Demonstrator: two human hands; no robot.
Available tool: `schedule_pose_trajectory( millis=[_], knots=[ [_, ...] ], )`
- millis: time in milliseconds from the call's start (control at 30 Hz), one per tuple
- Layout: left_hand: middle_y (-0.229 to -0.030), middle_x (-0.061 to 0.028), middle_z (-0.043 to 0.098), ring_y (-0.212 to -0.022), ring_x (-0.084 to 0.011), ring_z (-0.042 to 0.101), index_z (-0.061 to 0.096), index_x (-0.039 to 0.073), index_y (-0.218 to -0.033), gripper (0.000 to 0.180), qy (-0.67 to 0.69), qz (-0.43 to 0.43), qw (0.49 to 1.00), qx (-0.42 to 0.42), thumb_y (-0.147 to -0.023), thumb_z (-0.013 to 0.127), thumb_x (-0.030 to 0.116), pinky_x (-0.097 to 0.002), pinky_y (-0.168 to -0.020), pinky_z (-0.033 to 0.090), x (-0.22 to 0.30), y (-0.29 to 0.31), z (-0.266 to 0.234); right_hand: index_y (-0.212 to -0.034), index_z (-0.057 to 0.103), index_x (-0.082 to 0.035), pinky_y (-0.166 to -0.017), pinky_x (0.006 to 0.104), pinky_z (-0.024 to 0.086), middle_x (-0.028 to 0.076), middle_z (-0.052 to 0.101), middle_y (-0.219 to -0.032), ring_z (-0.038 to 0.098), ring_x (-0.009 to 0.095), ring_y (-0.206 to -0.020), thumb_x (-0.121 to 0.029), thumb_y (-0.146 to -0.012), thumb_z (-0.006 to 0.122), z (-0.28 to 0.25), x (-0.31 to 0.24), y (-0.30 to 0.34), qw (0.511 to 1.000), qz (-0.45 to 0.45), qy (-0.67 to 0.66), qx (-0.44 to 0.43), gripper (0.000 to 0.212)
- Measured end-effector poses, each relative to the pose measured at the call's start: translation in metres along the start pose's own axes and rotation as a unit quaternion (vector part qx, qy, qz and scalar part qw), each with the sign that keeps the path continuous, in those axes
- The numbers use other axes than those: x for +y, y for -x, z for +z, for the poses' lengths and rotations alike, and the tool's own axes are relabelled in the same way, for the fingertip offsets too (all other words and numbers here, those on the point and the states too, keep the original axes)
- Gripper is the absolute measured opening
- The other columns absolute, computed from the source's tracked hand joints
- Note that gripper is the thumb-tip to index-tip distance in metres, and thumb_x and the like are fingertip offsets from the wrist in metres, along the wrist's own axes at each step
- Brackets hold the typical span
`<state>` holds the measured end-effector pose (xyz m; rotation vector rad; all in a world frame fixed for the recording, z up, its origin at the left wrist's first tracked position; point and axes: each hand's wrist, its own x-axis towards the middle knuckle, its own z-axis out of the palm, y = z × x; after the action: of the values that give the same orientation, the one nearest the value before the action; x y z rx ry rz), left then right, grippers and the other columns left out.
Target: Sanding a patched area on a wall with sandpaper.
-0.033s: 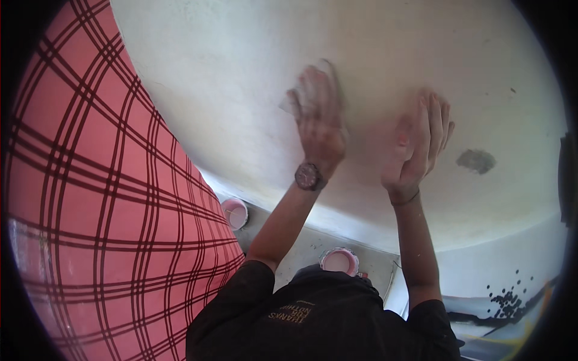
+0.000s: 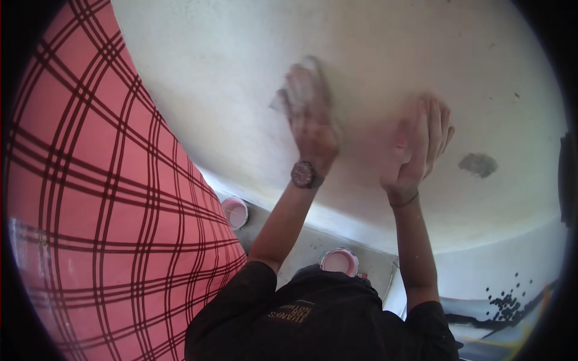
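Observation:
My left hand (image 2: 311, 117), with a watch (image 2: 303, 174) on its wrist, is pressed to the pale wall (image 2: 385, 48). Motion smears its fingers. Under them is a thin grey sheet like sandpaper (image 2: 276, 103); one corner shows beside the thumb, and most of it is hidden. To the right, my right hand (image 2: 420, 141) rests against the same wall. Its fingers are stretched out, slightly blurred, and nothing shows in them. A dark cord circles that wrist. Just right of this hand, a grey patch (image 2: 478, 164) marks the wall.
A pink wall with dark crossing stripes (image 2: 114, 180) rises on the left. Below, a pink-rimmed bucket (image 2: 339, 262) stands in front of my body, and another bucket (image 2: 235, 213) sits by the striped wall. Black and yellow painted marks (image 2: 506, 307) show at lower right.
My left hand has slid slightly left along the wall with the grey sheet beneath it. My right hand stays nearly in place.

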<state>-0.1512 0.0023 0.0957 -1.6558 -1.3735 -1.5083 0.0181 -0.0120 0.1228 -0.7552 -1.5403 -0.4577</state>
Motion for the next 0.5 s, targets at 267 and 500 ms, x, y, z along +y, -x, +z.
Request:
schedule_pose_trajectory(
  millis=[267,500],
  knots=[
    [-0.154,-0.0272,0.017,-0.144,-0.0463,0.009,0.019,-0.006,-0.148,0.069,0.008,-0.116,0.992,0.047,-0.086,0.047,0.010,-0.0574,-0.115,0.004,-0.048,0.009,-0.010,-0.135,0.051,0.000,-0.117,0.0500,0.006,0.018,0.044,-0.144,0.026,0.037,-0.142,-0.030,-0.094,0.041,0.029,-0.008,0.019,0.992,-0.056,0.093,-0.066,0.052],
    [-0.153,-0.0295,0.020,-0.143,-0.0467,0.011,0.022,-0.008,-0.147,0.064,0.010,-0.130,0.986,0.103,-0.091,0.039,0.017,-0.0553,-0.115,0.004,-0.059,0.008,-0.017,-0.135,0.056,-0.015,-0.116,0.0528,0.000,0.013,0.041,-0.148,0.022,0.037,-0.143,-0.032,-0.093,0.043,0.050,-0.026,0.015,0.971,-0.101,0.176,-0.123,0.047]
  ],
)
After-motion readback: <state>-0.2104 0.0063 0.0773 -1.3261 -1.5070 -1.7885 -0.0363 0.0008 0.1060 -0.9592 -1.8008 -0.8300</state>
